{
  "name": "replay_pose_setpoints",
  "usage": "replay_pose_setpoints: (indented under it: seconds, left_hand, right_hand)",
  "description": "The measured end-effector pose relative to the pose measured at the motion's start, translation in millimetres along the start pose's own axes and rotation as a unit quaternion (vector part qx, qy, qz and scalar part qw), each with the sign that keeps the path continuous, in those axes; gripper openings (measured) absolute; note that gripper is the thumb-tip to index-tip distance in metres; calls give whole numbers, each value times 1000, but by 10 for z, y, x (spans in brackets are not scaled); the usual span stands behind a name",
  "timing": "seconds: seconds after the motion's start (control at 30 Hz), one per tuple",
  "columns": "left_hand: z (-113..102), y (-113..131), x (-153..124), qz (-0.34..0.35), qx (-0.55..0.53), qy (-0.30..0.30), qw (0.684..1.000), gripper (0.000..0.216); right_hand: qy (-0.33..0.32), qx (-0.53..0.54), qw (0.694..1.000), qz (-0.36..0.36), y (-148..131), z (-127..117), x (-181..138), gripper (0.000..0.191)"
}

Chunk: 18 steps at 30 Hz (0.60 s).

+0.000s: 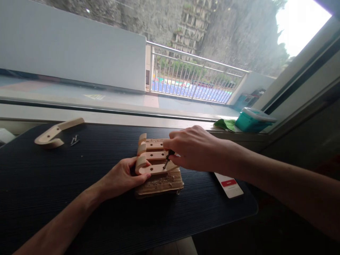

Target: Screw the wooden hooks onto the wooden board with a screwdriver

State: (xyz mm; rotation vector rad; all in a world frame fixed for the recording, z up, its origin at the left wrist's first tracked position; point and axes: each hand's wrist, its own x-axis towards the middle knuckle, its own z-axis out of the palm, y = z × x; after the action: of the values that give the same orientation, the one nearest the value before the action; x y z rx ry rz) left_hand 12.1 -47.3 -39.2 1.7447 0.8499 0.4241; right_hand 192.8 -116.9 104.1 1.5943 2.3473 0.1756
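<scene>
Several pale wooden hooks lie side by side on a worn cardboard block (162,183) on the dark table. My left hand (127,174) is closed around the curled end of the nearest wooden hook (156,169), thumb along its front side. A screwdriver (168,159) is gripped in my right hand (196,147), its handle mostly hidden by the fingers. Its tip meets the right-hand hole of that hook; whether a screw sits there is hard to see. Behind it, the middle hook (156,155) and far hook (156,145) show dark holes.
Farther left on the table (106,226) lie a loose wooden hook (50,135) and several screws (74,140). A phone (228,185) rests under my right forearm. On the window sill stand a teal box (253,120) and a green cloth (225,124).
</scene>
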Motion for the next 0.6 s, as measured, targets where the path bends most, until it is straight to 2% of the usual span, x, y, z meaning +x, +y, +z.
replay_pose_setpoints:
  seconds: [0.07,0.17,0.23,0.33,0.47,0.6]
  left_hand:
    - [-2,5,0,-4,3,0,1000,35]
    - [-4,16,-4,-7,7,-2,1000,35]
    - [-6,22,-6,-7,7,-6,1000,34]
    - [-6,24,-1,-6,9,-3,1000,35]
    - [-5,14,13,-7,13,4,1000,36]
    - [-6,12,17,-4,17,0,1000,36]
  right_hand:
    - [3,-6,1000,-27,9,3,-12,11]
    - [25,22,994,-104,29,59,-1,16]
    - [32,39,991,-123,33,97,17,17]
    - [23,42,996,-80,35,125,43,14]
    - [4,64,998,-4,107,176,60,24]
    - [2,110,993,34,186,232,43,27]
